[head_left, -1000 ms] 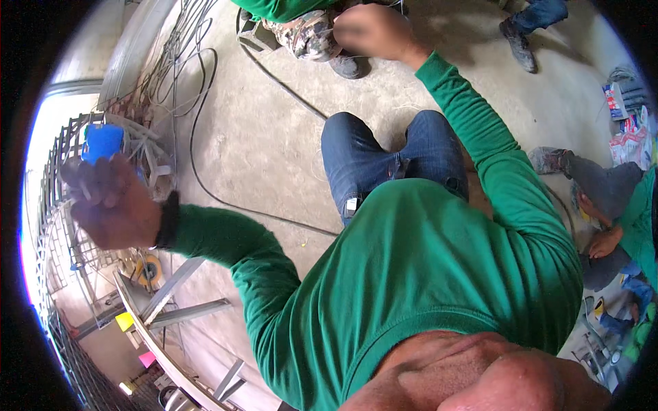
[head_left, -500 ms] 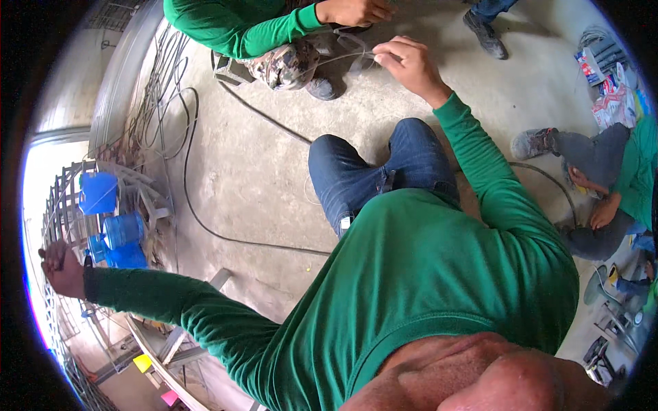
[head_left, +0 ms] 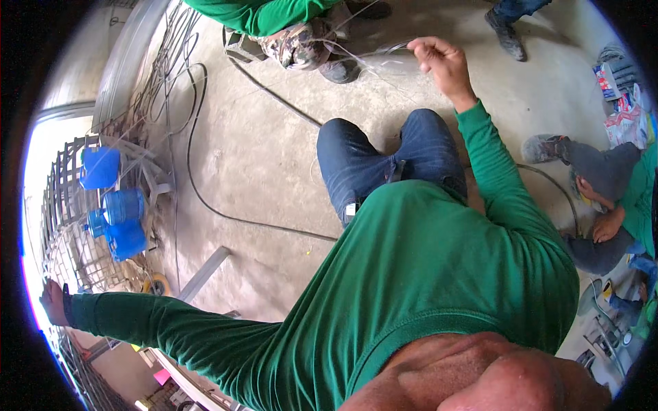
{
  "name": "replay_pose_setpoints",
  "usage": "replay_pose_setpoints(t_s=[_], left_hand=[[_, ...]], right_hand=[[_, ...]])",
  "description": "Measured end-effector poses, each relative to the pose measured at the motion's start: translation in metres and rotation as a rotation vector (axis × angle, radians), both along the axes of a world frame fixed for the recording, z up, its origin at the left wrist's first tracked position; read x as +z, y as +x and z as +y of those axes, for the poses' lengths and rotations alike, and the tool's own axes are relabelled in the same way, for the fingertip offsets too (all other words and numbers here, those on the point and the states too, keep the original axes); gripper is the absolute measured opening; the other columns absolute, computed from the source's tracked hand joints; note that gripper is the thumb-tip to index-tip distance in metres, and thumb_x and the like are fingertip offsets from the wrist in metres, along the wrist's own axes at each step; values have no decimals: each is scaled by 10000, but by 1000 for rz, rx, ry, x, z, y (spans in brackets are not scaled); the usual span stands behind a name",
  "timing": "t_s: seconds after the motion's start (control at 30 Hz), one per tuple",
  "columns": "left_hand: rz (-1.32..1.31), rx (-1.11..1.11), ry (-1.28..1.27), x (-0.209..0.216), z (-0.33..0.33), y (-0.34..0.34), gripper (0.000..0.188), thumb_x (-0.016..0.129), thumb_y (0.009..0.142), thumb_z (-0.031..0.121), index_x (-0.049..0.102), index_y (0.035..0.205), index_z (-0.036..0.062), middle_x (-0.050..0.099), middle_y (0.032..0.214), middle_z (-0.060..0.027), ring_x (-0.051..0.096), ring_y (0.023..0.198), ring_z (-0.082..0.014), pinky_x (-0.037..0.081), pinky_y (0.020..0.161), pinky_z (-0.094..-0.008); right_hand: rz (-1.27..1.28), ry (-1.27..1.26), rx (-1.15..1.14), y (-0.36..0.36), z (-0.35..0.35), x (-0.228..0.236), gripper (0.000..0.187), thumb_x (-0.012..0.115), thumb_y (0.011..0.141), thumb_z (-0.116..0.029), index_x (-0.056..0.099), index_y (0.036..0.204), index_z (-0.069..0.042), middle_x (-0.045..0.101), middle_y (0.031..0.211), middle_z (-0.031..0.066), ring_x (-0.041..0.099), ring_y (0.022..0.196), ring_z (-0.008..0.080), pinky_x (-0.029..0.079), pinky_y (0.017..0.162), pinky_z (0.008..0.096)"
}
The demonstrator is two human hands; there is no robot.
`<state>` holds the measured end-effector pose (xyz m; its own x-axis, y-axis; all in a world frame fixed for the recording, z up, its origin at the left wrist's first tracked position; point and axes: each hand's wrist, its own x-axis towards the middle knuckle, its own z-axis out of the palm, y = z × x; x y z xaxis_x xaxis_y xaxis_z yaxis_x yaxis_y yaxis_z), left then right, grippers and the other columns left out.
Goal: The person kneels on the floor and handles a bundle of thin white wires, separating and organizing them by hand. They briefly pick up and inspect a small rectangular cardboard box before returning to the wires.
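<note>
My right hand [head_left: 447, 67] is raised beyond my knees, thumb and fingers pinched on thin pale strands [head_left: 373, 55]. These strands look like fine wire or line and run left from my fingertips toward a co-worker's camouflage-clad knee [head_left: 295, 48]. Far out to the left, my left arm is stretched sideways. My left hand [head_left: 55, 303] is at the picture's rim, small, with its fingers curled; whatever they hold cannot be made out. Blue water jugs [head_left: 123, 207] stand on the far side of that hand.
Black cable [head_left: 195, 185] snakes over the concrete floor [head_left: 253, 171], with a cable bundle [head_left: 164, 75] along the left wall. A metal bar [head_left: 204, 272] lies beside my left arm. A co-worker [head_left: 606, 178] sits at right near packages [head_left: 620, 116]; another person's shoe [head_left: 506, 35] is at the top.
My left hand has swung lower and farther out to the left. My right hand has shifted right in the view, still pinching the strands. The co-worker's hand at the top has left the picture.
</note>
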<state>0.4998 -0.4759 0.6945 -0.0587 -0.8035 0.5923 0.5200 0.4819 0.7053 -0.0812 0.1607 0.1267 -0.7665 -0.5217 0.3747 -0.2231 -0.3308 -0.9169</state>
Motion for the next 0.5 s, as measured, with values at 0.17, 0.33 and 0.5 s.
replay_pose_setpoints(t_s=[0.17, 0.33, 0.5], left_hand=[[-46, 97, 9, -6, 3, 33, 99, 427, 848, 29, 504, 889, -18, 268, 586, 8, 297, 518, -126, 287, 537, -304], [-85, 164, 15, -7, 18, 56, 106, 426, 863, 34, 512, 902, -14, 263, 596, 11, 293, 521, -123, 289, 532, -298], [-117, 190, 13, -7, 28, 67, 112, 425, 879, 39, 519, 916, -10, 258, 607, 15, 289, 524, -121, 292, 528, -292]], right_hand=[[-171, -64, -57, -49, 9, -53, 318, 598, 941, -350, 700, 1018, -59, 604, 727, -10, 551, 723, 77, 456, 715, 243], [-106, -5, 180, -22, 17, -37, 319, 592, 947, -338, 690, 1040, -48, 649, 812, 21, 612, 783, 115, 497, 762, 279], [-371, -45, 611, -21, 20, -50, 499, 596, 925, -457, 602, 1210, -48, 667, 957, 59, 654, 821, 122, 539, 740, 280]])
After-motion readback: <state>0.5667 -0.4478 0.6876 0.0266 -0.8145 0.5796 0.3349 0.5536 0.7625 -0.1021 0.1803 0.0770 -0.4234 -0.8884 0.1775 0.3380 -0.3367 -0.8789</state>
